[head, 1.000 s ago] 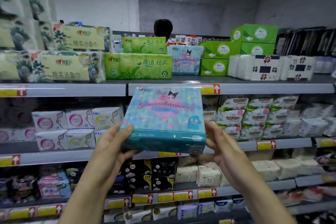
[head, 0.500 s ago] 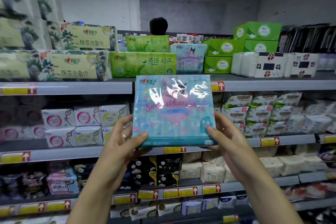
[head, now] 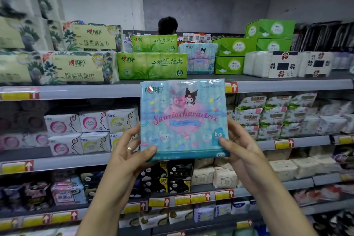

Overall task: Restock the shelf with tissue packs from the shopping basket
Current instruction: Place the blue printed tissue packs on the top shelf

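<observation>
I hold a pale blue tissue pack [head: 183,119] with pink cartoon lettering upright in front of the shelves. My left hand [head: 130,151] grips its lower left corner and my right hand [head: 239,149] grips its lower right corner. The pack's top edge is level with the top shelf [head: 86,90]. A matching blue pack [head: 199,58] stands on that shelf, between the green packs [head: 151,65] and the green boxes [head: 229,56]. The shopping basket is out of view.
Large cream floral packs [head: 76,67] fill the top shelf's left; white packs [head: 283,64] sit at its right. Lower shelves hold many small packs. A person's head [head: 168,25] shows behind the top shelf. A grey wall is beyond.
Both hands have lifted the blue pack higher and tipped it upright, so its front now faces me and its top reaches the top shelf's edge.
</observation>
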A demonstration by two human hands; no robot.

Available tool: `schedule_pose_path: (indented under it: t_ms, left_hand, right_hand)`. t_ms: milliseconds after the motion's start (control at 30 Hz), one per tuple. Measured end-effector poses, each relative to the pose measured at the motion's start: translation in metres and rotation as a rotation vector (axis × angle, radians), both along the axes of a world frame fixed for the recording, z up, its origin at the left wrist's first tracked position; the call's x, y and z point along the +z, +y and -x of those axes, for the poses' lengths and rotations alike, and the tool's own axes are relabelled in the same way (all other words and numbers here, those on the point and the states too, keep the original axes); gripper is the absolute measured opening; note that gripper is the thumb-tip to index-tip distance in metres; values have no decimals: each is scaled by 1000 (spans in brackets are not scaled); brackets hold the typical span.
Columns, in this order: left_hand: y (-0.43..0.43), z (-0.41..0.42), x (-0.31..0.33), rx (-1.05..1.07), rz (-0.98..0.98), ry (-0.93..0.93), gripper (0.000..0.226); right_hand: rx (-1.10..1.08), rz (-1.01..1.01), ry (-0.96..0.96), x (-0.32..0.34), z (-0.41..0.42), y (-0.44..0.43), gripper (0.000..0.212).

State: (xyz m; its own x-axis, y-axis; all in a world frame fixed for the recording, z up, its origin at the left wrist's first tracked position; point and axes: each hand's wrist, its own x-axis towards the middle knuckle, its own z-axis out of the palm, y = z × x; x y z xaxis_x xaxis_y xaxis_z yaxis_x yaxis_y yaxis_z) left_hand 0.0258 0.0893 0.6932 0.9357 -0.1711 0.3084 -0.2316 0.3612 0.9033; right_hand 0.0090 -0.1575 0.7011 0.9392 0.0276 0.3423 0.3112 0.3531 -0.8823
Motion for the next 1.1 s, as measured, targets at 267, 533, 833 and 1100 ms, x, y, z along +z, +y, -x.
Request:
schedule_pose_path:
  t_ms: [267,533,833,1100]
  left_hand:
    - [-17,-11,-10,-39,25,35,99]
    - [-60,-41,-1,-29,32,13,89]
    - [-133,-84,11,-8,92,-12,97]
    - [-186,-118,16,50,121,-4,93]
  right_hand:
    - [16,-10,48,-3,-6,-21,89]
    - [44,-69,72,-3,-41,-63,94]
    - [93,-119,24,11,-88,-130,87]
    - [96,-86,-14,23,-123,-183,88]
